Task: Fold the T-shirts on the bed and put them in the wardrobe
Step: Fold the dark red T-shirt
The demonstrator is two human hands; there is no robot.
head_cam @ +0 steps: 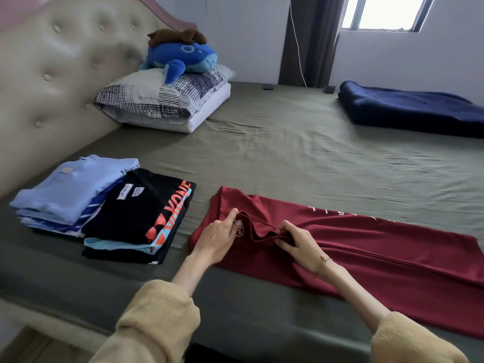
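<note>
A dark red T-shirt (379, 247) lies folded into a long strip across the near part of the bed (301, 158), its collar end at the left. My left hand (220, 238) rests on the collar end, thumb and forefinger pinching the fabric. My right hand (298, 243) grips a raised fold of the same shirt just to the right. Left of the red shirt sit two stacks of folded T-shirts: a black one with orange lettering (138, 213) on top of others, and a light blue pile (70, 189) beside it.
A patterned pillow (162, 98) with a blue plush whale (183, 58) and a brown toy lies by the padded headboard (57, 74). A folded navy blanket (411, 108) sits at the far right. Beyond are a curtain and window.
</note>
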